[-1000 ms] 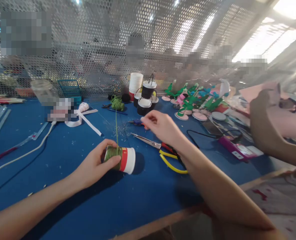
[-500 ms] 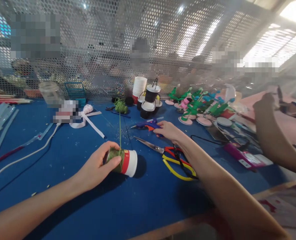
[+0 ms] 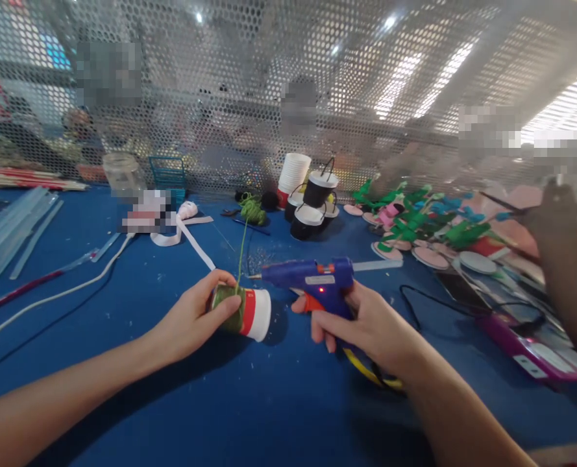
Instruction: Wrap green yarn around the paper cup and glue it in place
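Note:
A paper cup (image 3: 259, 315), lying on its side with its white rim to the right, is gripped by my left hand (image 3: 203, 309). Green yarn wraps the cup's left part, and beside it a red band shows. From the cup, a taut yarn strand runs up to a green yarn ball (image 3: 252, 210). Closed around the handle of a blue glue gun (image 3: 312, 275) is my right hand (image 3: 361, 324). The gun's nozzle points left, just above the cup, and a clear glue stick (image 3: 378, 265) sticks out behind. Yellow-handled scissors (image 3: 366, 370) lie mostly hidden below my right hand.
Black cups with handles (image 3: 310, 222) and stacked white cups (image 3: 294, 175) stand at the back. Green craft figures (image 3: 415, 224) crowd the right, near a purple power strip (image 3: 522, 350) and another person's arm (image 3: 565, 259). Glue sticks (image 3: 15, 227) and a white cable (image 3: 78, 293) lie left.
My right hand has lifted the glue gun off the table and brought it nearer, beside the cup. My left hand still holds the cup. The camera view has shifted slightly left.

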The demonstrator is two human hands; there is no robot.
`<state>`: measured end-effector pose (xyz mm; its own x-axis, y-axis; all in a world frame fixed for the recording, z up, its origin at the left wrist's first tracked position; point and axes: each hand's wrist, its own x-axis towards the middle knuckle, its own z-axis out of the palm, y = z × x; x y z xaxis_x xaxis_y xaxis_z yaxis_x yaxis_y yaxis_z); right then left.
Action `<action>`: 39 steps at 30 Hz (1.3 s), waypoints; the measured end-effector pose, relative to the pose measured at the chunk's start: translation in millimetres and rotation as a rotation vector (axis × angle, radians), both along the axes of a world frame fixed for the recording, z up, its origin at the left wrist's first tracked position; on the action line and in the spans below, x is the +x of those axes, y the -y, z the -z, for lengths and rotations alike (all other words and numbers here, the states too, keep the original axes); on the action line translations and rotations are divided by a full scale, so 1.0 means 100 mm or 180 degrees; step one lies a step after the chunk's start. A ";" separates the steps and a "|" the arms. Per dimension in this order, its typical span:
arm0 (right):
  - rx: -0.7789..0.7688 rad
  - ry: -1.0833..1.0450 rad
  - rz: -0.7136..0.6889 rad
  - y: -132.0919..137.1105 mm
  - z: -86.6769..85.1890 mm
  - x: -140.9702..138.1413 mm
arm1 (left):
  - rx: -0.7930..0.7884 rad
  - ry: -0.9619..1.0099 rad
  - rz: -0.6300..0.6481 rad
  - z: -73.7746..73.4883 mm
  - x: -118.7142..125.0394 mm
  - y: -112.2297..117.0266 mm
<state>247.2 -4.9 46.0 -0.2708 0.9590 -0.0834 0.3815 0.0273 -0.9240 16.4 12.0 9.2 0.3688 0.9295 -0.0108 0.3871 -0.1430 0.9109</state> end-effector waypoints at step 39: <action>0.1823 0.1694 -0.0307 0.28 0.11 0.04 | 0.0371 -0.0631 -0.0093 -0.07 0.01 0.02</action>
<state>251.5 -33.4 34.6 -0.4175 0.8661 0.2749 0.7404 0.4996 -0.4497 17.3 9.9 16.0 0.3431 0.9389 0.0277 0.5624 -0.2290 0.7945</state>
